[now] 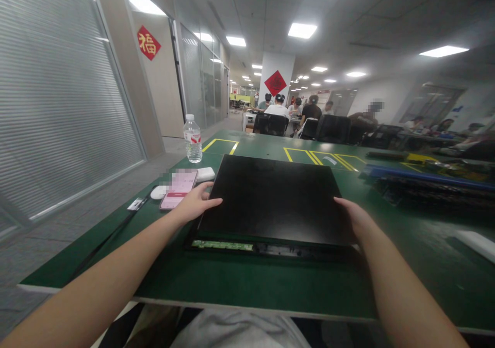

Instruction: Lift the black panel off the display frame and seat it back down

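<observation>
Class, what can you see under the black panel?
Along the near edge of the black panel, a green circuit strip and part of a dark frame show; the panel hides whatever else lies beneath.

The display panel [270,198] has a smooth black face, satin rather than mirror-bright, with a soft sheen toward its near edge. Along that edge the circuit board strip [222,246] is green. The worktop [263,286] is smooth, with a low gloss. At far left, the water bottle [193,142] is clear, shiny plastic; nearer, the smartphone [180,193] has a smooth screen. The blue sheet [425,178] at right may be plastic, though blur obscures its finish. Grey cloth [235,330] at the near edge looks soft and matt.
</observation>
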Motion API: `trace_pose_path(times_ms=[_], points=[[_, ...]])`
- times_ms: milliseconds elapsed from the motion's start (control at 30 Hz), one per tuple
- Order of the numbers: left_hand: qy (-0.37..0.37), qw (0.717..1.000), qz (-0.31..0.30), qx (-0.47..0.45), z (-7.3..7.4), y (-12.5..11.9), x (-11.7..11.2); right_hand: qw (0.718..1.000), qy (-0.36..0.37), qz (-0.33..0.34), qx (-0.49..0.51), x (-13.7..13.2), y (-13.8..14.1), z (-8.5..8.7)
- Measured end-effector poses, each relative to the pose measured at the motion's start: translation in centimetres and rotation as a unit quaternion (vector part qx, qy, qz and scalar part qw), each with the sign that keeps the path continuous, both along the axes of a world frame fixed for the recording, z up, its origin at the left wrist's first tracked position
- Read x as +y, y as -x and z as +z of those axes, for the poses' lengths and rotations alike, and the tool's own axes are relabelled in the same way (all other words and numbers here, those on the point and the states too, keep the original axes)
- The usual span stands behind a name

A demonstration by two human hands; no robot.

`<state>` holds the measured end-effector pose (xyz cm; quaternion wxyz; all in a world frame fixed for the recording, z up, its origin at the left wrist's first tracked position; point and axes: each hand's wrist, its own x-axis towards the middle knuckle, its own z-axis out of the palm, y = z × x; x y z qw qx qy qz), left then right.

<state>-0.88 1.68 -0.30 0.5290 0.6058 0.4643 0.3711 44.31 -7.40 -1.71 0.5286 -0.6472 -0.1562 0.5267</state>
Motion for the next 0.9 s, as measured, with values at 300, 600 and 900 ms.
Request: trace_pose_path(times_ms=[300, 600, 900], points=[[-0.001, 0.999, 0.021, -0.029, -0.12, -0.12, 0.00, 1.000, -0.018, 0.006, -0.014, 0.28, -0.28, -0.48], [-0.013, 0.998, 0.042, -0.037, -0.52, -0.29, 0.35, 0.999, -0.027, -0.004, -0.042, 0.04, 0.31, -0.13], [-0.005, 0.998, 0.041, -0.042, -0.44, -0.38, 0.23, 0.999, -0.016, 0.001, -0.044, 0.06, 0.17, -0.09]])
